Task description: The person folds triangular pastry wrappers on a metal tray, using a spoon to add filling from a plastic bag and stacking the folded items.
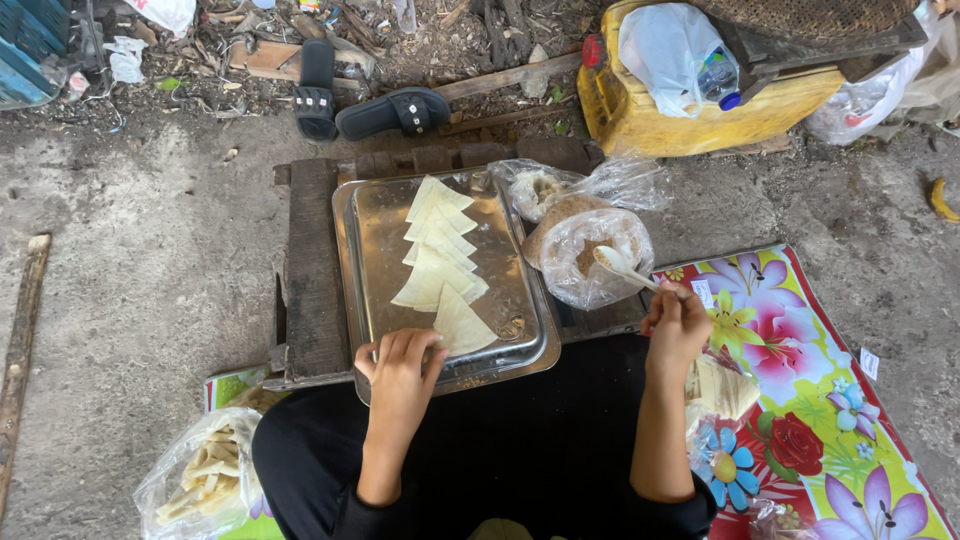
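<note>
A person sits on the ground, seen from above, black-clothed legs at the bottom of the view. The left hand rests on the near rim of a steel tray, fingertips curled down onto the nearest wrapper, a pale triangular sheet of dough. Its point aims away from the hand, up the tray. Beyond it a row of more wrappers overlaps in a line running away from the hand along the tray's length.

The right hand is closed around the handle of a white spoon. The spoon's long axis slants up and left from the grip, its bowl lying over an open clear bag of brown filling just beyond the hand. A second, crumpled clear bag lies past that one.

Just below the right hand sits a stack of wrappers in plastic on a bright flowered mat. Near the left elbow is a bag of folded pieces.

The tray lies on a low dark wooden stand over bare concrete ground. Farther off are black sandals, a yellow container and scattered debris.
</note>
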